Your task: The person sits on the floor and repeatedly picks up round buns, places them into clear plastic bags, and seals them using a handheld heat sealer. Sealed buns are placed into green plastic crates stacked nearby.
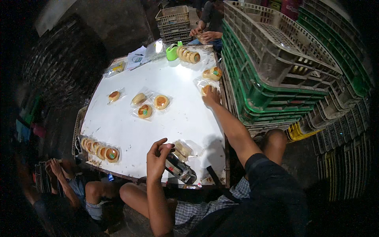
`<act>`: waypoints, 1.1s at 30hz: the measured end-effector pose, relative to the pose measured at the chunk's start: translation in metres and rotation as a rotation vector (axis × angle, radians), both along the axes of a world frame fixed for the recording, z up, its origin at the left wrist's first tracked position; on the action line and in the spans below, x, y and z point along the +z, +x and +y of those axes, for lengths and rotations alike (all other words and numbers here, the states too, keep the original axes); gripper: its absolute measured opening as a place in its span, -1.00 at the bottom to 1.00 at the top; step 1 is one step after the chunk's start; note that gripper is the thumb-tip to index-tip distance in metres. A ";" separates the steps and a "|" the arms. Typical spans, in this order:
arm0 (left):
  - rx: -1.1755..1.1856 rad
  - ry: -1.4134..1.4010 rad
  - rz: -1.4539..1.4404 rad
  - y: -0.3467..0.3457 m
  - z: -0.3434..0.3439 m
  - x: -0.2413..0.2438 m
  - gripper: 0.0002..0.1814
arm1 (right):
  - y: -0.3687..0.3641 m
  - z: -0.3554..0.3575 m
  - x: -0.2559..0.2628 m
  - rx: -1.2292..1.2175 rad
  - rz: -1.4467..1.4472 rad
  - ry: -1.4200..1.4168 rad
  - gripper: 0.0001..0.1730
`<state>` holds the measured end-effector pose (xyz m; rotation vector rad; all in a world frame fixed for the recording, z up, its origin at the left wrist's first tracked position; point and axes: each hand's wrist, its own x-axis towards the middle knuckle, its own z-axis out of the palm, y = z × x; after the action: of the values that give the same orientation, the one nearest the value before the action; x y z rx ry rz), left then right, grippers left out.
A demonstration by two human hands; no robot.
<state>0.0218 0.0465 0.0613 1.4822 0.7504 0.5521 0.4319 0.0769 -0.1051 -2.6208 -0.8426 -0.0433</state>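
My left hand (158, 157) is raised over the front edge of the table, thumb and fingers half bent and apart, with nothing visible in them. Just beside it lies a dark tape dispenser (183, 171), partly hidden by the hand. Behind the dispenser is a clear bag with pale buns (183, 149). My right hand (211, 95) stretches to the table's right side and lies over a round bun (205, 90) in a clear bag; whether its fingers grip it is hidden. Beyond that hand sits a wrapped pair of buns (213, 73) bearing a green label.
Several wrapped buns (161, 102) lie mid-table (183, 124). Rows of buns stand front left (102, 150) and far right (188, 55), near a green tape dispenser (171, 52). Stacked plastic crates (251, 71) rise along the right. Co-workers' hands (204, 34) show at the far side and left (56, 169).
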 end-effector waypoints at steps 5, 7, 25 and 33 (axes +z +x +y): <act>0.154 0.046 0.018 -0.014 0.010 -0.003 -0.44 | -0.077 -0.021 -0.016 -0.095 0.166 0.216 -0.24; 0.274 0.049 0.044 -0.015 0.015 -0.020 -0.24 | -0.127 -0.043 0.008 0.034 1.011 0.826 -0.36; 0.003 -0.499 -0.368 -0.007 -0.017 -0.015 -0.43 | -0.289 -0.162 0.127 0.819 0.221 0.714 -0.37; -0.438 -0.379 -0.197 -0.017 -0.036 -0.019 -0.32 | -0.249 -0.165 0.183 0.914 0.478 0.651 -0.64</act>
<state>0.0052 0.0101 0.0424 1.1682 0.3345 0.2013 0.1833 -0.0881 0.0779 -1.3945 -1.4378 0.4508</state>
